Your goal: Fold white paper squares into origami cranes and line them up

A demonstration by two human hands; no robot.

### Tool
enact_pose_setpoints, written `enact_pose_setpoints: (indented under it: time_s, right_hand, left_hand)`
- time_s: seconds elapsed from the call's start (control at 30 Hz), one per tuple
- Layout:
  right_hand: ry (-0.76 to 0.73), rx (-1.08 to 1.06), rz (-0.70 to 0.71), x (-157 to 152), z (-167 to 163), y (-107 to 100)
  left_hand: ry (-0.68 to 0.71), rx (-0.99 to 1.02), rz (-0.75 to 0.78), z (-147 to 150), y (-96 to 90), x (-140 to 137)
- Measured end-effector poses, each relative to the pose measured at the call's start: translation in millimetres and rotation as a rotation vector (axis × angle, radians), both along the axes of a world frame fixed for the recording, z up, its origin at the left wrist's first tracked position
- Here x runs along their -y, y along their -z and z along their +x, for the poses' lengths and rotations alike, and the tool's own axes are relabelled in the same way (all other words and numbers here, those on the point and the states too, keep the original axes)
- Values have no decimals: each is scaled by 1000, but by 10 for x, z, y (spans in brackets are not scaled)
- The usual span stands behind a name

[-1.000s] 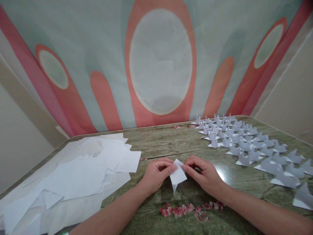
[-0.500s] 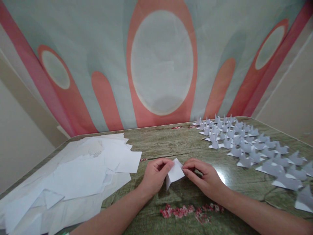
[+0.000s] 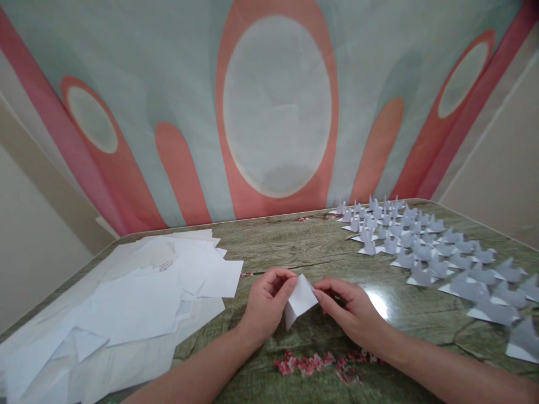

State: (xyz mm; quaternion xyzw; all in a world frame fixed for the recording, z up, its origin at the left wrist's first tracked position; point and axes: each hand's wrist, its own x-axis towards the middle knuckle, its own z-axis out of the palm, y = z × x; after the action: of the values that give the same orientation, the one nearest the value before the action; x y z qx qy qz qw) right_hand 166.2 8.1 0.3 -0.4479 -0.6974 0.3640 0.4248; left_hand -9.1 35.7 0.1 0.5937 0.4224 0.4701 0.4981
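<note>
A small folded piece of white paper [image 3: 302, 297] is held just above the table between my two hands. My left hand [image 3: 269, 297] pinches its left edge between thumb and fingers, and a narrow flap hangs down on that side. At the paper's right corner, my right hand [image 3: 349, 306] is closed with thumb and forefinger on the edge. The fingertips partly cover both edges, so the folds beneath them are hidden.
Loose sheets of white paper [image 3: 135, 306] lie in an overlapping pile on the left. Several folded paper birds [image 3: 421, 249] stand in rows along the right side of the wood-patterned table [image 3: 269, 247]. Behind it hangs a printed backdrop [image 3: 278, 112].
Both hands keep their grip on the folded paper. It has shifted very slightly, and the right hand's fingers sit a little differently at its corner.
</note>
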Motion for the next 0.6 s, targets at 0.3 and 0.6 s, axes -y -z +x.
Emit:
enact_pose_setpoints:
  time_s: [0.3, 0.6]
  right_hand:
    - [10, 22, -20, 11, -20, 23]
    - [26, 20, -30, 10, -14, 6]
  left_hand:
    - [-52, -66, 39, 5, 20, 14]
    - [62, -190, 39, -42, 19, -8]
